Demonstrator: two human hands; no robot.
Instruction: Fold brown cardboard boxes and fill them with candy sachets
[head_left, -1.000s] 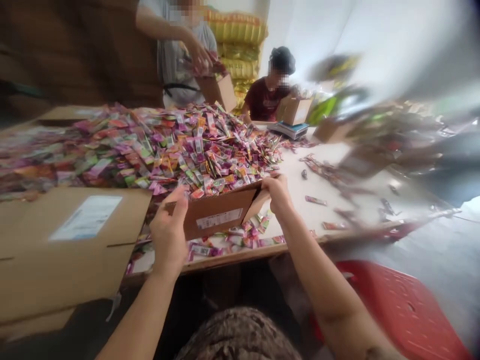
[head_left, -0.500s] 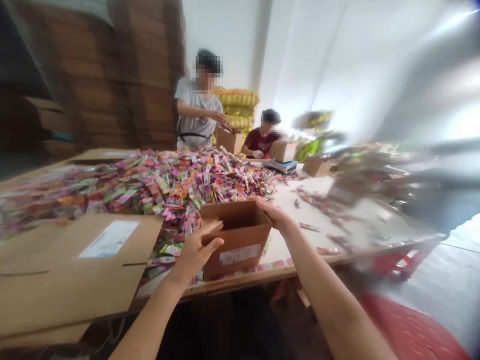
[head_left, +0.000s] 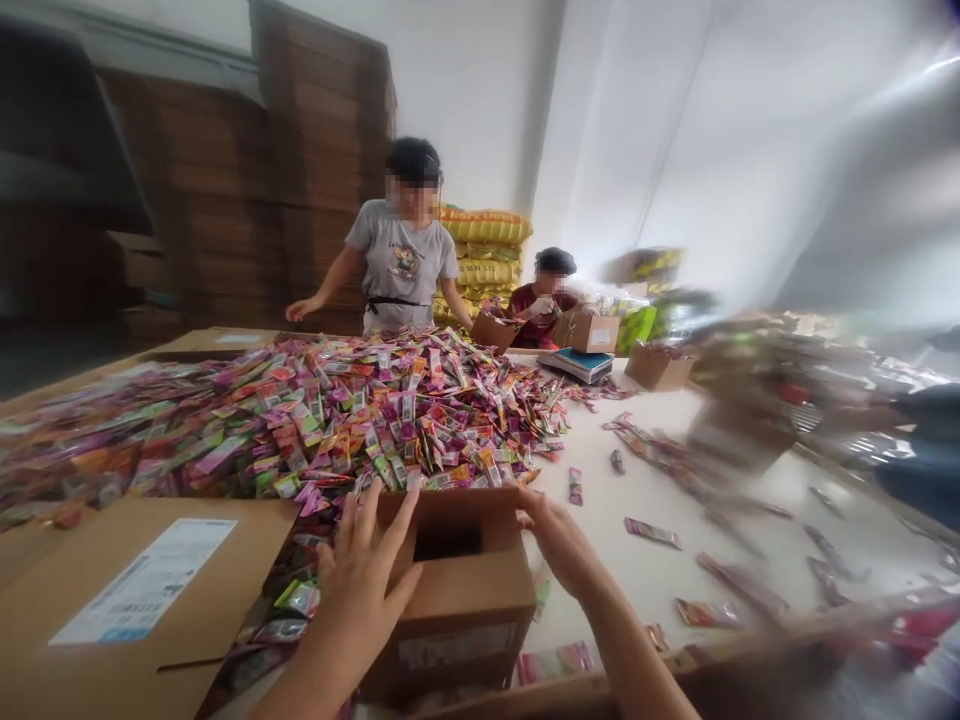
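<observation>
An open cardboard box [head_left: 469,590] with a white label on its near side stands at the front edge of the table. My left hand [head_left: 367,560] is over the box's left side, fingers spread and pointing toward the heap of small packets [head_left: 360,400]; nothing shows in it. At the far right corner of the box, my right hand [head_left: 562,545] has its fingers bent round the cardboard rim, their tips partly hidden. The box's inside looks dark. Colourful sachet-like packets lie just beyond and left of the box.
A larger labelled carton [head_left: 135,570] lies at left. Loose packets dot the white tabletop [head_left: 600,590]. Across the table, one person [head_left: 409,250] stands by a small box [head_left: 495,330]; another sits behind a box [head_left: 589,330]. Tall carton stacks [head_left: 322,150] rise behind.
My view has moved closer to the box, which appears lower. My left hand has spread its fingers and reaches farther forward. The standing person's arm has swung out sideways from the small box.
</observation>
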